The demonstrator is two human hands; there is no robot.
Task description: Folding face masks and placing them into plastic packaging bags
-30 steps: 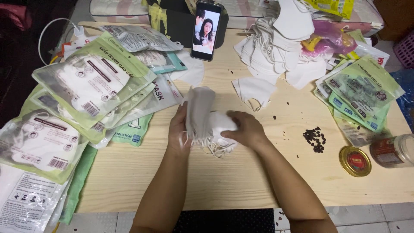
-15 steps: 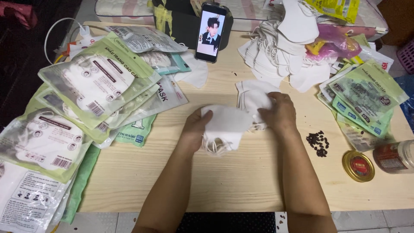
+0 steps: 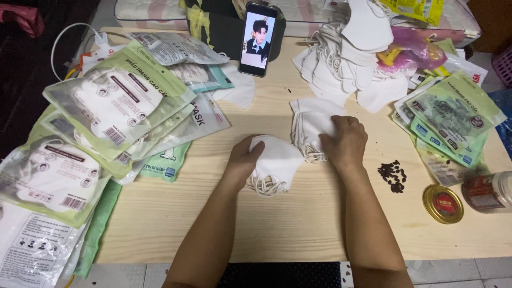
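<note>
Two stacks of white masks, one under each hand.

My left hand (image 3: pixel 244 159) curls around a small stack of white face masks (image 3: pixel 274 162) at the middle of the wooden table (image 3: pixel 298 224), fingers closed over its left edge, ear loops spilling out underneath toward me. My right hand (image 3: pixel 344 143) presses down on a second stack of masks (image 3: pixel 309 125) just beside it, fingers bent over the top and gripping the pile. The two stacks nearly touch, and those loose loops could tangle together, I reckon, if I drag one across the other. A scatter of dark seeds (image 3: pixel 393 176) lies near my right wrist; a careless sweep could smear them onto the white fabric. The heap of loose masks (image 3: pixel 341 58) behind sits close enough to topple into my pile.
</note>
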